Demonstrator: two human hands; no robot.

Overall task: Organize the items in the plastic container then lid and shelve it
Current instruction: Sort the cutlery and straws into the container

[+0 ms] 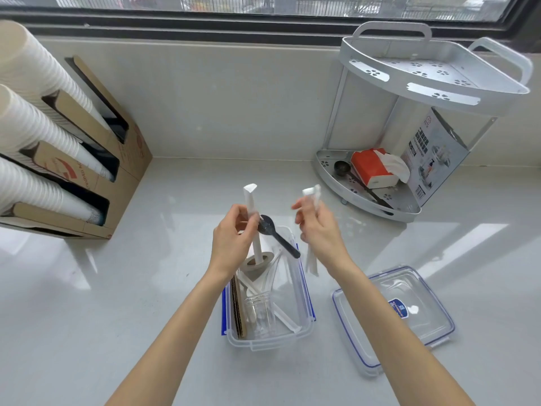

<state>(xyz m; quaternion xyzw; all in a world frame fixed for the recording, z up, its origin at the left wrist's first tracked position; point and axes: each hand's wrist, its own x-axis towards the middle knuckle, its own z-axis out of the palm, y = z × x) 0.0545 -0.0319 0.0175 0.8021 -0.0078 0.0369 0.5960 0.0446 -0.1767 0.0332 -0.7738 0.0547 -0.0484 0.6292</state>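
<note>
On the counter nearest me sits the open plastic container (270, 332), its lid (392, 315) lying beside it. Above it, my left hand (231, 238) pinches a white wrapped stick (252, 212) and black spoon (278, 238); my right hand (319, 230) pinches another wrapped stick (311, 227).

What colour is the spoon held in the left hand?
Black, seen clearly in the head view: the spoon sits over the container.

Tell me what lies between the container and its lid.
Head view: only bare countertop separates the container from the lid; the right hand's forearm crosses above that gap.
</note>
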